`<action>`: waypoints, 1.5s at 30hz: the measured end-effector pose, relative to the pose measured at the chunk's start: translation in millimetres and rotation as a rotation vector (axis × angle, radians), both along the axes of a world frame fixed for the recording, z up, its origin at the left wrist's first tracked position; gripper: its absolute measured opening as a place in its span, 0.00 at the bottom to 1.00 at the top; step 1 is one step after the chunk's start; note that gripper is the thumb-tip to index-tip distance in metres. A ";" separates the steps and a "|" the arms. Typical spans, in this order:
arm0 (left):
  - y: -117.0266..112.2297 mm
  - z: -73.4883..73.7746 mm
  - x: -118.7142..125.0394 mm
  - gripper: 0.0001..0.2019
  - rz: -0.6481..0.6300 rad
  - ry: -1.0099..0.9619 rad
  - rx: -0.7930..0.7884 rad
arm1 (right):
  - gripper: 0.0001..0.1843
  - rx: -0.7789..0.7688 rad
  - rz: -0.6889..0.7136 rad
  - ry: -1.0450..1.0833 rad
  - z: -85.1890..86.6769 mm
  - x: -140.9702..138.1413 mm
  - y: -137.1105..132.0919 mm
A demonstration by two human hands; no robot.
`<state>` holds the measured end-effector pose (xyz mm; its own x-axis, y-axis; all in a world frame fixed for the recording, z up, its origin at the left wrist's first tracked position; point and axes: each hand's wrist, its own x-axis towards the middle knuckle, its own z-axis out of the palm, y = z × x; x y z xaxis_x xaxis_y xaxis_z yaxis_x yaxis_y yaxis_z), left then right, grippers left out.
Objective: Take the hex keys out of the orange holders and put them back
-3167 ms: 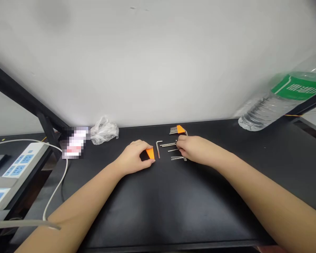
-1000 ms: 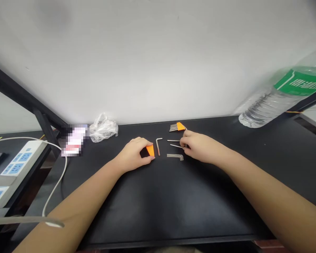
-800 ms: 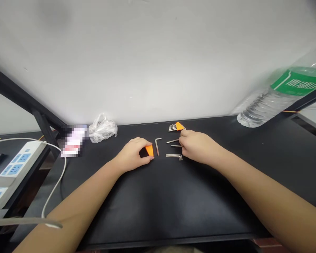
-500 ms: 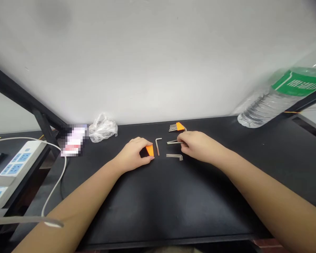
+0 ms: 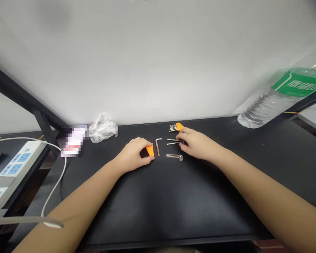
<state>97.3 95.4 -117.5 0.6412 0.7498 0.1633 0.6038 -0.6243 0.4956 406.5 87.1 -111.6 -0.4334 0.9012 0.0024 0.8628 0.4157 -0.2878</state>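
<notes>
My left hand (image 5: 133,154) rests on the black table, thumb and fingers closed around a small orange hex key holder (image 5: 150,151). Just right of it lies a single L-shaped hex key (image 5: 157,147). My right hand (image 5: 193,142) has its thumb and fingers about the bent ends of two hex keys (image 5: 171,141), whose long arms point left and stand slightly apart. Nearer to me lies a row of several smaller hex keys (image 5: 174,156), side by side. Behind the right hand is a second orange holder (image 5: 179,126) with several hex keys in it, partly hidden by the fingers.
A crumpled clear plastic bag (image 5: 103,129) sits by the wall, beside a blurred-out packet (image 5: 75,140). At far left are a white power strip (image 5: 18,165) and a looping white cable (image 5: 65,165). A large water bottle (image 5: 276,95) leans at the right.
The two hex keys at my right hand have spread apart and lie more nearly parallel. My right fingers have shifted slightly and loosened around them. My left hand has stayed put.
</notes>
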 end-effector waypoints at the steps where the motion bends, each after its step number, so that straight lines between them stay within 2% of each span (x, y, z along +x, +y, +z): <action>1: 0.0 0.1 -0.1 0.20 0.000 0.002 -0.002 | 0.11 -0.028 -0.007 -0.005 -0.4 -0.8 0.3; 6: 0.1 0.3 -1.1 0.20 0.000 0.007 -0.015 | 0.07 -0.111 -0.013 -0.016 5.5 -8.1 -4.8; 9: -0.1 0.2 -1.1 0.20 0.001 0.001 -0.013 | 0.03 -0.154 0.029 -0.007 13.0 -14.4 -13.0; 12: -0.3 0.2 -1.0 0.20 0.007 -0.002 -0.008 | 0.04 -0.194 0.081 -0.012 18.7 -20.2 -22.1; 17: -0.3 1.3 -0.9 0.21 0.006 0.001 -0.015 | 0.03 -0.172 0.125 -0.072 21.1 -23.5 -29.3; 21: -0.9 1.4 -0.4 0.21 0.000 -0.012 -0.001 | 0.11 0.036 0.144 -0.043 15.6 -27.8 -20.7; 23: -1.1 1.2 0.0 0.21 -0.005 -0.015 0.010 | 0.18 0.155 0.214 0.020 8.7 -32.7 -12.3; 26: -1.1 0.9 0.4 0.21 -0.018 -0.023 0.017 | 0.24 0.162 0.346 0.041 -3.8 -38.4 -0.4; 28: -1.1 1.1 0.5 0.21 -0.026 -0.026 0.016 | 0.27 0.136 0.378 0.023 -9.1 -37.8 3.6; 32: -1.8 2.0 -0.1 0.22 -0.024 -0.021 0.006 | 0.28 0.101 0.331 -0.024 -4.3 -24.0 0.0; 35: -2.3 2.6 -0.9 0.22 -0.021 -0.011 0.003 | 0.22 0.069 0.236 -0.051 8.8 -10.2 -8.1; 38: -2.0 1.7 -1.8 0.23 -0.019 0.000 0.004 | 0.18 -0.047 0.233 -0.030 20.6 -2.7 -17.2; 41: -1.0 -0.6 -2.8 0.24 -0.016 0.002 0.012 | 0.17 -0.132 0.258 -0.014 24.8 -7.2 -26.3; 45: -0.4 -2.6 -3.5 0.23 -0.011 -0.007 0.028 | 0.20 -0.079 0.266 -0.014 18.7 -25.9 -34.7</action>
<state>93.8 94.9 -120.2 0.6483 0.7376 0.1887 0.5935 -0.6449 0.4816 380.6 52.3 -92.8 -0.6540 0.7531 -0.0712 0.7307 0.6045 -0.3172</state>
